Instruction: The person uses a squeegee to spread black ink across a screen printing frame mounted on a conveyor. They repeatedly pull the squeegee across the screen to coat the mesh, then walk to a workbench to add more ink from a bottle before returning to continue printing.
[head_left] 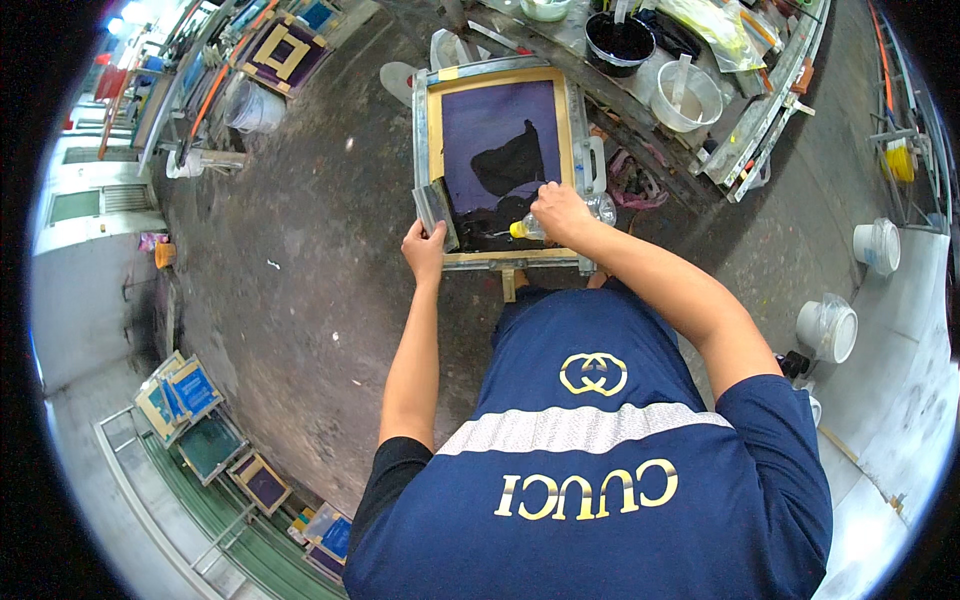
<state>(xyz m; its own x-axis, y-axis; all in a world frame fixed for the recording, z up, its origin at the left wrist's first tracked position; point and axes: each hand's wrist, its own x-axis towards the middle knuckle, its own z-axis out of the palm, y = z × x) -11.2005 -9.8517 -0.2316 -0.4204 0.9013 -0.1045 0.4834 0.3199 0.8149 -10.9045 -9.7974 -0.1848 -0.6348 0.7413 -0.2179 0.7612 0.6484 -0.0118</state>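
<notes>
In front of me lies a screen-printing frame [421, 120] with a purple mesh [480, 115] bordered by tan tape. Wet black ink [478, 222] pools along its near end, and a dark irregular patch [518, 165] shows higher up the mesh. My left hand [424, 248] grips a squeegee [436, 212] at the frame's near left edge. Closed around a clear plastic bottle [604, 207], my right hand [562, 212] tilts it on its side over the near right part of the screen. The bottle's yellow cap [518, 230] points left, just above the ink.
Beyond the frame to the right, a workbench carries a black ink bucket [605, 62] and a translucent tub [690, 112] with a stirring stick. White pails [826, 330] stand at the right wall. More screens [210, 445] lean at lower left; a pale bucket [255, 106] is at far left.
</notes>
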